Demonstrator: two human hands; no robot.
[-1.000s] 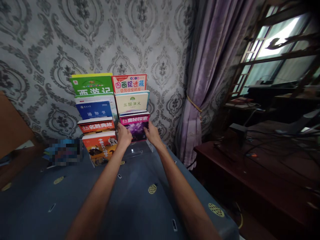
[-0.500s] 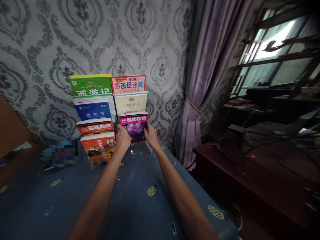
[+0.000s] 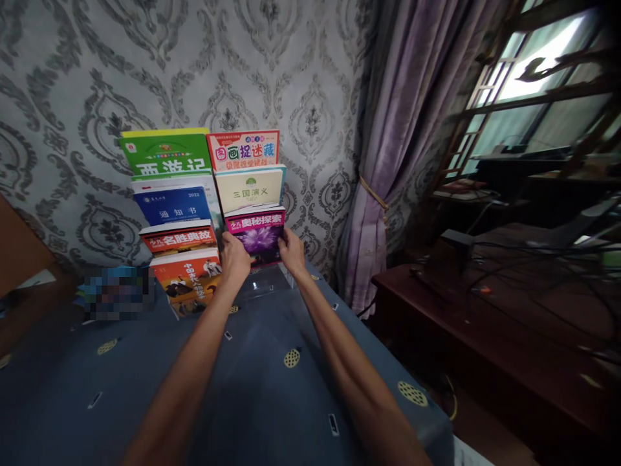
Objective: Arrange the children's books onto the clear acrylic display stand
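A purple book with a pink title band (image 3: 257, 236) stands tilted back in the right column of a clear tiered rack (image 3: 262, 285). My left hand (image 3: 236, 255) grips its left edge, and my right hand (image 3: 292, 251) pinches its right edge. Behind it rise a cream book (image 3: 250, 188) and a red-and-white picture book (image 3: 246, 149). Along the left column stand a green book (image 3: 165, 152), a blue booklet (image 3: 175, 206), a red-orange book (image 3: 178, 239) and, lowest, an orange book (image 3: 187, 278). The fingertips behind the purple book are hidden.
The rack rests on a blue cloth with pineapple prints (image 3: 272, 401), against a patterned wall (image 3: 310, 65). A blurred-out pile (image 3: 116, 291) lies to the left. On the right are a purple curtain (image 3: 402, 129) and a dark red desk (image 3: 485, 362) with tangled cables.
The view has shifted slightly, so the rack and books appear a little higher and further left. Both hands stay on the purple book's sides.
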